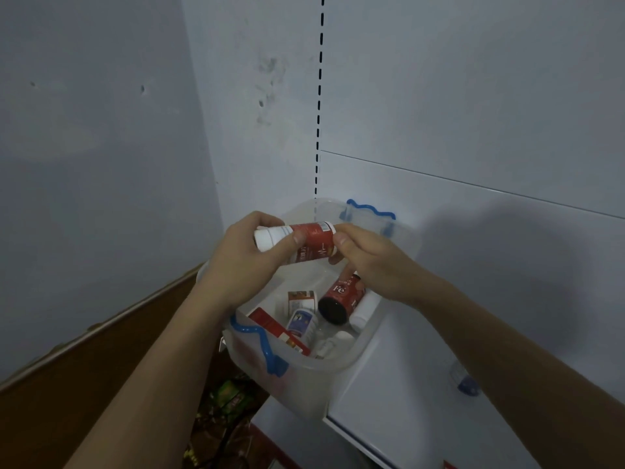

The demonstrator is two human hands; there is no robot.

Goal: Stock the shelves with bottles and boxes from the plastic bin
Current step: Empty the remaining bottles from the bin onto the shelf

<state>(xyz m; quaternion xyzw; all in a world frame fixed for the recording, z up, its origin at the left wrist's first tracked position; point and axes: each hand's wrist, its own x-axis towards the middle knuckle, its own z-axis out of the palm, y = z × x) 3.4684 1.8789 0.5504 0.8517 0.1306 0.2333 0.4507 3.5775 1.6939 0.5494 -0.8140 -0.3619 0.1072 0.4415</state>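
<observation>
A white bottle with a red label (313, 236) lies sideways in the air above the clear plastic bin (345, 358). My left hand (243, 258) grips its white cap end, thumb across the label. My right hand (368, 262) pinches the bottle's other end with fingertips. Inside the bin lie a dark red bottle marked "Fe" (341, 297), a small white bottle with a blue label (302, 324), a red flat box (277, 330), another labelled bottle (301, 299) and white bottles. The bin has blue wavy handles (258, 346) and sits on the white shelf (422, 384), overhanging its left edge.
The shelf's white back panel (473, 96) carries a slotted upright (319, 96). A small clear cup with a blue base (465, 380) stands on the shelf by my right forearm. A brown wooden ledge (101, 367) runs at lower left; green packaged goods (230, 401) lie below the bin.
</observation>
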